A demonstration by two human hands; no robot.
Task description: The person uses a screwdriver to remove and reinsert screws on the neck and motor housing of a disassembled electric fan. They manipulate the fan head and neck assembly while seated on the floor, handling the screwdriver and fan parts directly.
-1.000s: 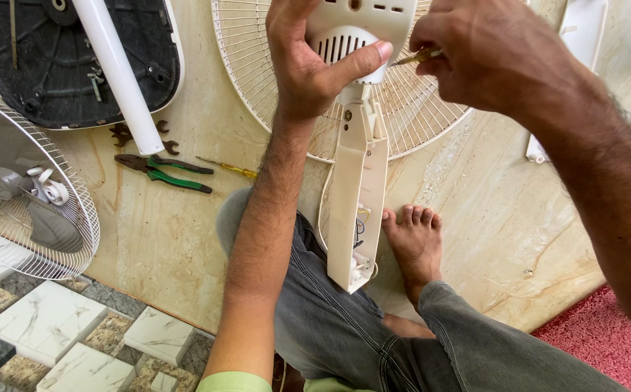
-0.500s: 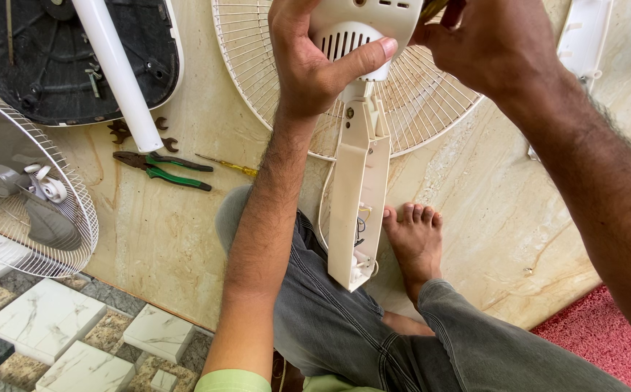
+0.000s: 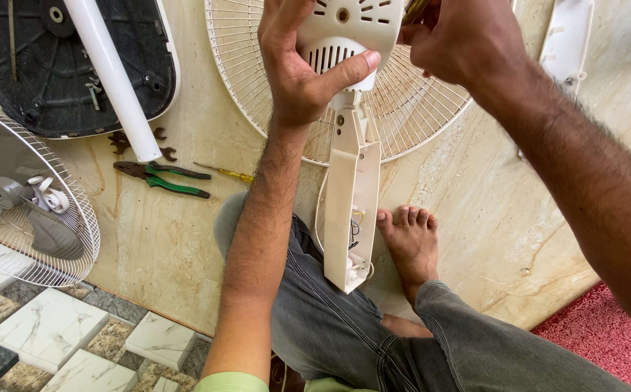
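From the head view, my left hand (image 3: 302,72) grips the cream fan motor housing (image 3: 348,33) at the top of the picture, fingers wrapped over its back and thumb pressed across the vented front. The fan's neck piece (image 3: 352,210) hangs down from the housing over my grey trousers, beside my bare foot (image 3: 410,247), with small wires showing at its open lower end. My right hand (image 3: 468,47) is closed around a thin tool (image 3: 417,9) at the housing's upper right edge; only the tool's tip shows. Behind the housing a cream fan guard (image 3: 410,116) lies flat on the marble floor (image 3: 170,239). To the left lie green-handled pliers (image 3: 163,178), a yellow screwdriver (image 3: 225,173), a white pole (image 3: 112,76) on a black base (image 3: 32,65), and another wire guard with blades (image 3: 29,210).
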